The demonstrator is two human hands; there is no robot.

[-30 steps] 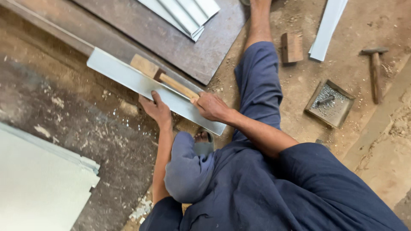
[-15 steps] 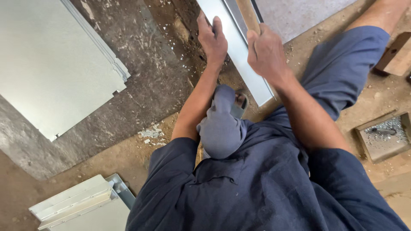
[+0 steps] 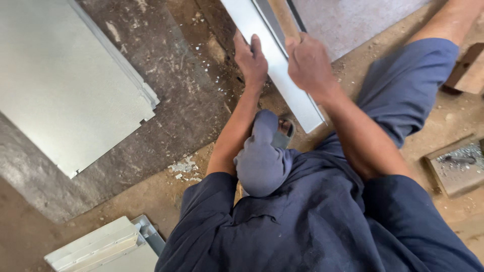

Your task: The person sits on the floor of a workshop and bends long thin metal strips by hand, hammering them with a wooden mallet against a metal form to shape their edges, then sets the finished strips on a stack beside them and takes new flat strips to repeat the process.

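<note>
Evidently the folded metal strip is light, stiff and sharp-edged (so take it flat-on): left hand presses it open-palmed, right hand grips a wooden block.

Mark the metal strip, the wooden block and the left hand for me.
metal strip point(image 3: 297, 98): head view, bare flat face near its lower end.
wooden block point(image 3: 283, 17): head view, part above the right hand.
left hand point(image 3: 250, 60): head view, back of the hand.

The person is wearing a dark navy short-sleeved shirt, blue trousers and a sandal
</note>
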